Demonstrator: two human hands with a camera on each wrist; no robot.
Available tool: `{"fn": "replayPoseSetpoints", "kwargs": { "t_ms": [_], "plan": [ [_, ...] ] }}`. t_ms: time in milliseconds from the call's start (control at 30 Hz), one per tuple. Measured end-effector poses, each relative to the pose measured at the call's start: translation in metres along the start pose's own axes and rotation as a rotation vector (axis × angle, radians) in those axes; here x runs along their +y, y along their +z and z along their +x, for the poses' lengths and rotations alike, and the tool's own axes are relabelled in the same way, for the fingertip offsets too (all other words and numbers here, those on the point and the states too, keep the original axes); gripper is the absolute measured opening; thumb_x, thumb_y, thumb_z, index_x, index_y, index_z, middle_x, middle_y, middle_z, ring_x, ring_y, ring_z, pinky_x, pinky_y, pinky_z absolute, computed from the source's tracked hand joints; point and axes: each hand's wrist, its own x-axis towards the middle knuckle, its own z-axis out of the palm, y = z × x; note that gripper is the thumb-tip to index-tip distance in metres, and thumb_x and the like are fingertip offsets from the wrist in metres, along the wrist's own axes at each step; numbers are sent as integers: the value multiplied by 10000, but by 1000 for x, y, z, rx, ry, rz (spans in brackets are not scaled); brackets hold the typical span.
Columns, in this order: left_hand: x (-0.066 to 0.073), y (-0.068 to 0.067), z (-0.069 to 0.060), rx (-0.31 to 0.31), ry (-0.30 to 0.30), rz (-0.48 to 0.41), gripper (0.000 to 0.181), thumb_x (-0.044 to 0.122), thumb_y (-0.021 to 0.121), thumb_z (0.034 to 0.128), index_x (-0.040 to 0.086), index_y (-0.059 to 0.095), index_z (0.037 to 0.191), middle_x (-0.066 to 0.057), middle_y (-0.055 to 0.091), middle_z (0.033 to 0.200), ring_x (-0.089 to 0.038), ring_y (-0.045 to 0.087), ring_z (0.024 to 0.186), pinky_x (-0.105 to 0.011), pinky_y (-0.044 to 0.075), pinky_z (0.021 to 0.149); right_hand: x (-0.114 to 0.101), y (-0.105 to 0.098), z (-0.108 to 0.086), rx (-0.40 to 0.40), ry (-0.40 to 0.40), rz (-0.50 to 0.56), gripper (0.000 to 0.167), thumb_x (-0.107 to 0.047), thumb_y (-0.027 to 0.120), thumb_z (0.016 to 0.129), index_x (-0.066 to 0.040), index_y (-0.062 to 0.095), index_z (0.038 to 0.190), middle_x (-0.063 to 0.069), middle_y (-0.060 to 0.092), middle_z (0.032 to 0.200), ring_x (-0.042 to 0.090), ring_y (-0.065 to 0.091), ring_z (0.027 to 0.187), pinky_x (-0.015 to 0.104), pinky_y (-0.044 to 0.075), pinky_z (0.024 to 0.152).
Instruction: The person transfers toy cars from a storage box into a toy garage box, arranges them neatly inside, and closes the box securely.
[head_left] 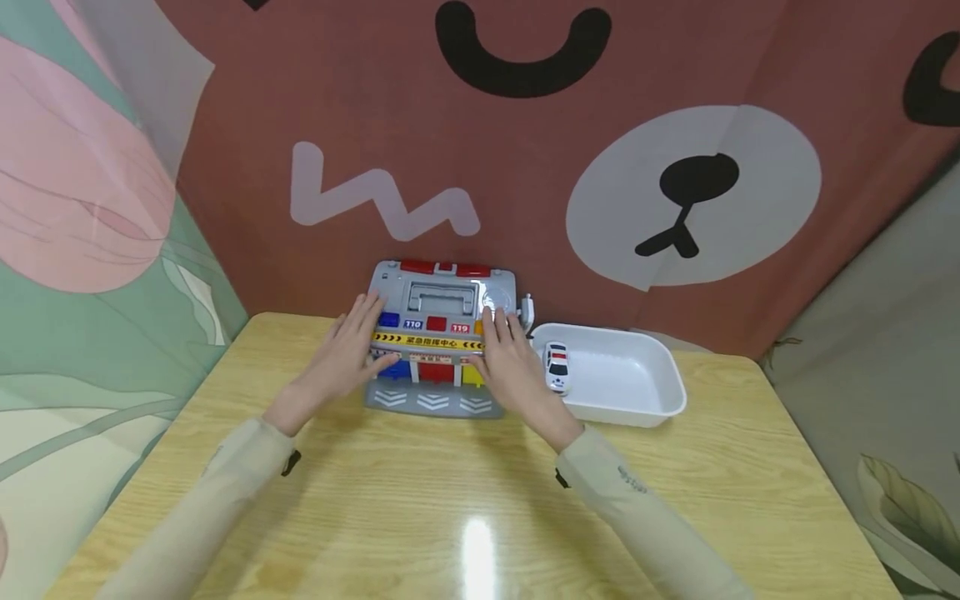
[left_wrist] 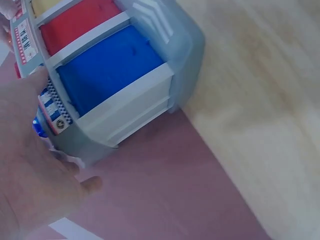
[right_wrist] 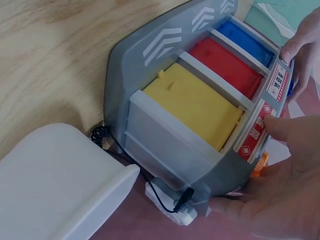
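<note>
A grey toy garage (head_left: 435,340) with blue, red and yellow doors stands at the table's back edge. My left hand (head_left: 341,354) holds its left end, fingers over the top and thumb on the front edge. At the opposite end, my right hand (head_left: 517,367) holds it likewise, its thumb on the red sticker strip in the right wrist view. All three doors look closed: blue door (left_wrist: 110,70), red door (right_wrist: 225,67), yellow door (right_wrist: 195,105). A white toy handset (right_wrist: 167,202) on a coiled black cord hangs at the garage's right side.
Right of the garage is a white plastic tray (head_left: 622,375), close beside it. Inside the tray, against its left wall, lies a white toy police car (head_left: 557,367). The wooden table (head_left: 405,500) extends toward me. A printed cloth (head_left: 525,208) hangs directly behind.
</note>
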Motion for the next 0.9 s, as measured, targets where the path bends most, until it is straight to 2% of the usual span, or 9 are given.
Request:
{"fn": "replayPoseSetpoints", "kwargs": {
  "t_ms": [133,267,467,667,767,900],
  "plan": [
    [4,-7,5,-22,65,43,891,411,625,931,102,75,1561,-156,65,1604,-317,51,1463,-606,137,1114,0,-1,0,7,-7,-18,744,-380,529,987,38,204,1511,277,283,1506,414,286,1382,465,311,1085],
    [8,-10,7,-80,69,87,836,388,614,944,103,124,1559,-183,121,1591,-343,120,1451,-605,158,1109,0,-1,-1,13,-12,-17,739,-375,527,989,50,211,1504,287,281,1502,420,286,1380,469,310,1088],
    [14,-12,6,-104,44,103,800,376,579,967,89,121,1557,-214,120,1582,-365,92,1450,-607,179,1104,0,0,-1,21,-24,-1,743,-373,517,994,59,194,1504,301,266,1502,429,271,1384,475,295,1097],
    [14,-9,5,-84,88,102,787,357,565,978,37,125,1546,-247,27,1580,-383,60,1448,-581,243,1092,0,1,-2,4,-2,-9,745,-377,512,995,58,188,1506,296,250,1511,420,255,1393,477,290,1099],
    [13,-9,5,-90,97,102,778,356,549,986,26,118,1543,-238,-9,1583,-379,53,1448,-585,234,1094,0,0,-2,-8,5,-2,744,-376,506,998,54,179,1509,292,241,1516,415,245,1398,473,282,1103],
    [15,-13,7,-119,73,129,786,373,557,978,46,126,1547,-192,-2,1598,-351,61,1455,-614,170,1103,-1,0,-2,2,2,3,741,-374,502,999,58,179,1508,294,242,1515,416,243,1399,470,278,1107]
  ]
}}
